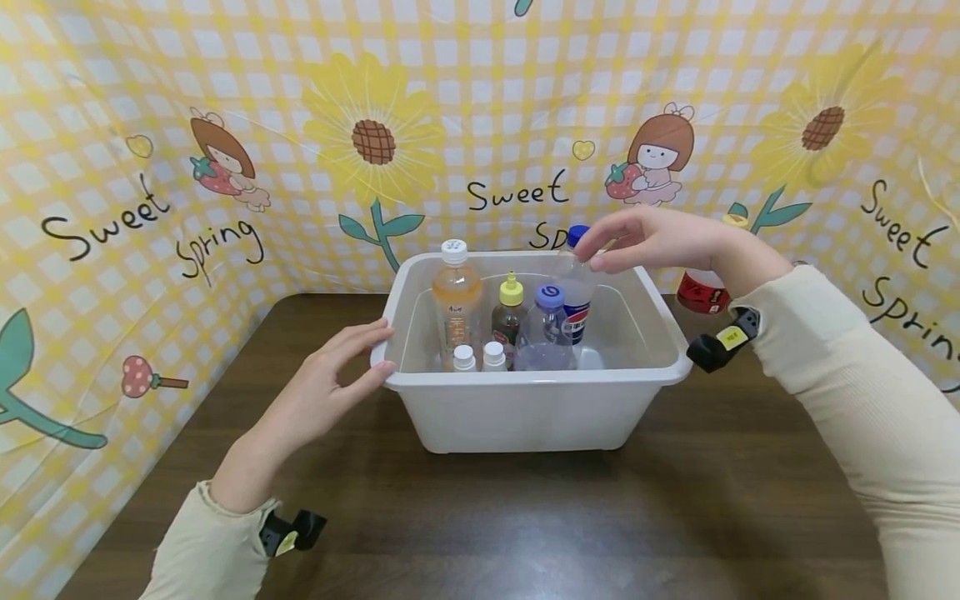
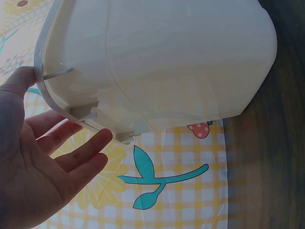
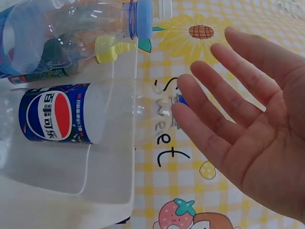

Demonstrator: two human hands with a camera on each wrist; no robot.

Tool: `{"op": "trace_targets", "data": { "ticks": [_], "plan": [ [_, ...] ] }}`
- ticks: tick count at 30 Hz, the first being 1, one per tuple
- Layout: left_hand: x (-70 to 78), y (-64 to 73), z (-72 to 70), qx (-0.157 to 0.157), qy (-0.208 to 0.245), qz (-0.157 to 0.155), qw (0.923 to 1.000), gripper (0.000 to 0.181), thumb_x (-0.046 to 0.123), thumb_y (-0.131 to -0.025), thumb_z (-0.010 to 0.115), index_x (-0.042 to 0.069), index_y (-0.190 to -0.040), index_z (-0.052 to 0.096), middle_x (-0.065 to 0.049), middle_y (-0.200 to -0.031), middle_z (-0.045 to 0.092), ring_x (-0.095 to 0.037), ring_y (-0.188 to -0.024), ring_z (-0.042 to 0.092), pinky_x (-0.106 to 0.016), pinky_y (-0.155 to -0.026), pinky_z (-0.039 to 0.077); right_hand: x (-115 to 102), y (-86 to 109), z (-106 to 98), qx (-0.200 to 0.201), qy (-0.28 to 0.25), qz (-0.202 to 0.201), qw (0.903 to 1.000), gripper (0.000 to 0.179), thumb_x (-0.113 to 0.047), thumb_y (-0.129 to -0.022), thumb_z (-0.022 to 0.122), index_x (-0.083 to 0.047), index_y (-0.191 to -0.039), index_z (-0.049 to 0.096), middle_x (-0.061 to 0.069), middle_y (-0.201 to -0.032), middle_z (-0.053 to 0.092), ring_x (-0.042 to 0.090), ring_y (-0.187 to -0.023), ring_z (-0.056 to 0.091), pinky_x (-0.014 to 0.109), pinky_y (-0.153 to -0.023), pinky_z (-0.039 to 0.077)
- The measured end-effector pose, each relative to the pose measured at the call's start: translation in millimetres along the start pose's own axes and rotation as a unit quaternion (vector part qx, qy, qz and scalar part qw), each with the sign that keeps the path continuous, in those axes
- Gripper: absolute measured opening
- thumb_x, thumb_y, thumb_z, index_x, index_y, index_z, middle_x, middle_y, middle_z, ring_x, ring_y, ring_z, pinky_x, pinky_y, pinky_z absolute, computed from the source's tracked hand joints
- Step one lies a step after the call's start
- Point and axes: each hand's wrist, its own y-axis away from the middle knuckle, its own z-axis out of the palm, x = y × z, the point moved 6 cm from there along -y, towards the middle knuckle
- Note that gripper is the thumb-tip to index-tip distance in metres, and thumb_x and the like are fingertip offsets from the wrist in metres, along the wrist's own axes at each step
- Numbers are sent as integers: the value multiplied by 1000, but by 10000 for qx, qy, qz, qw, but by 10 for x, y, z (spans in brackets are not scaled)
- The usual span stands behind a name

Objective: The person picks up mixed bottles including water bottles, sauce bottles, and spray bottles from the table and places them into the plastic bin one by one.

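My left hand [image 1: 330,379] touches the left rim of a white plastic tub [image 1: 525,417], its fingers only loosely bent in the left wrist view. Over the tub's back right, my right hand [image 1: 656,237] is beside the blue cap of a clear Pepsi bottle [image 3: 57,113]. Its fingers [image 3: 233,90] look extended in the right wrist view, partly covering the cap; contact is unclear. The Pepsi bottle stands upright in the tub, near a clear bottle with a light blue cap [image 1: 551,297] and a small yellow-capped squeeze bottle [image 1: 512,293].
An orange-tinted bottle [image 1: 457,292] with a white cap stands at the tub's left. Two small white-capped bottles [image 1: 464,358] are at its front wall. Outside, a red-labelled bottle [image 1: 701,293] is behind my right wrist. A checked cloth [image 1: 285,50] hangs behind the brown table [image 1: 480,525].
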Motion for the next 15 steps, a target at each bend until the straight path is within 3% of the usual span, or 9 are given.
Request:
{"op": "trace_targets", "data": {
  "ticks": [9, 15],
  "plan": [
    [3, 6, -6, 3, 5, -18, 10000, 49, 32, -94, 56, 10, -137, 47, -8, -146, 40, -32, -135, 37, -57, -104, 34, 154, 88, -28, 558, -329, 112, 9978, 35, -28, -93, 57, -9, -123, 57, 9, -126, 59, 22, -111, 58, 45, -100, 44],
    [2, 6, -2, 14, 5, 4, 10000, 49, 32, -93, 56, 10, -136, 47, -9, -146, 41, -32, -135, 37, -57, -104, 34, 228, 164, -80, 1210, -593, 76, 9908, 32, -29, -92, 58, -9, -118, 61, 5, -117, 63, 14, -105, 60, 34, -96, 48]
  ]
}}
